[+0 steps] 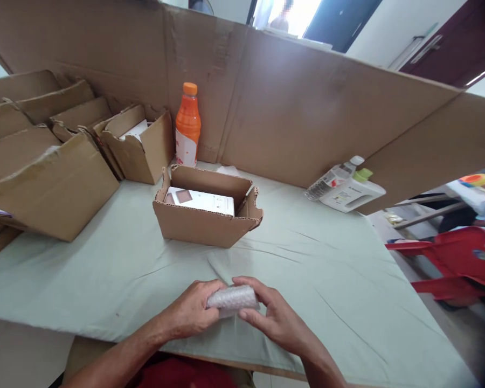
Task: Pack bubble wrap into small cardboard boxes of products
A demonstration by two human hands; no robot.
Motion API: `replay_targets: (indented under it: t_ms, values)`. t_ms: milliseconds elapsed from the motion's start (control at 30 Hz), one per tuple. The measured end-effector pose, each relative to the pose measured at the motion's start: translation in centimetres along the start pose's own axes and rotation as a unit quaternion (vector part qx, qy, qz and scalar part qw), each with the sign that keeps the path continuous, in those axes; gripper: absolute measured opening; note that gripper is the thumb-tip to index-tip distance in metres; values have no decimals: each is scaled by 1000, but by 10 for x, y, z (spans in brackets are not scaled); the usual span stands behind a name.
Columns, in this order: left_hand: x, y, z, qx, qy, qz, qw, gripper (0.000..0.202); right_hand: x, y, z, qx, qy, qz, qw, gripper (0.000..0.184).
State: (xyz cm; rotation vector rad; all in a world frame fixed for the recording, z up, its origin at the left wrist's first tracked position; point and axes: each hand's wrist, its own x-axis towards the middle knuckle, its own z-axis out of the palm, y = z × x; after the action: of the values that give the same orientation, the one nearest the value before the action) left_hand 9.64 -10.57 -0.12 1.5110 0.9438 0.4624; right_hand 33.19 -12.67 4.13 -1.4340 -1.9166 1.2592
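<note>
Near the front edge of the cloth-covered table, a small bundle in bubble wrap [235, 299] lies between my two hands. What the wrap contains cannot be made out. My left hand [198, 308] grips its left end, thumb in front and fingers behind. At the right end, my right hand [272, 315] curls around the bundle with thumb and fingers on either side. Just beyond my hands stands an open cardboard box [198, 229], holding a white printed carton [204, 201] that leans inside it.
Several open cardboard boxes [92, 186] crowd the left side. An orange bottle [188, 126] stands against the tall cardboard screen [291, 108] at the back. To the right, a clear bottle [333, 179] and a white jug [353, 193] lean there. A red chair [464, 258] is beyond the table.
</note>
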Motion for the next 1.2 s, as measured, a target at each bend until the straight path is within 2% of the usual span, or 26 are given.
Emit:
replay_targets:
  t_ms: [100,267,367,433,500,600,667,733,767,800,867,900,933,1067,1200]
  values:
    - [0,0,-2,-22,-8,-4,1000,20,7,-9,5,-19,-1,-2,1000,27]
    - [-3,1,-12,-54,-20,-5,998,40,15,-26,-2,-72,-47,-4,996,26]
    - [-7,5,-23,-103,-38,6,994,43,17,-46,-14,-100,-26,-20,994,17]
    - [-8,5,-34,-184,-52,31,981,50,18,-62,-29,-104,30,-41,993,17]
    - [-8,2,-47,-259,-45,67,962,62,24,-79,-49,-107,139,-59,983,21]
    - [-4,-8,-62,-302,22,81,949,60,48,-97,-79,-109,285,-77,949,27]
    - [-1,-15,-67,-307,79,49,947,52,72,-105,-93,-122,315,-88,937,30]
    - [3,-20,-68,-311,122,12,943,48,95,-112,-97,-198,310,-64,928,31]
    - [4,-22,-68,-314,138,-1,939,47,106,-116,-96,-271,300,-28,914,30]
    - [5,-23,-67,-318,150,-10,936,47,114,-121,-94,-359,283,20,889,28]
    - [6,-24,-67,-327,160,-17,931,47,129,-132,-85,-516,232,116,816,22]
    - [6,-24,-67,-330,161,-19,930,47,136,-138,-81,-564,197,148,788,20]
    - [6,-24,-67,-333,160,-20,929,47,142,-142,-76,-591,162,167,772,20]
    - [6,-23,-68,-340,146,-31,928,48,162,-147,-66,-612,66,195,763,23]
    - [6,-23,-68,-340,149,-35,928,45,162,-146,-65,-625,54,198,753,33]
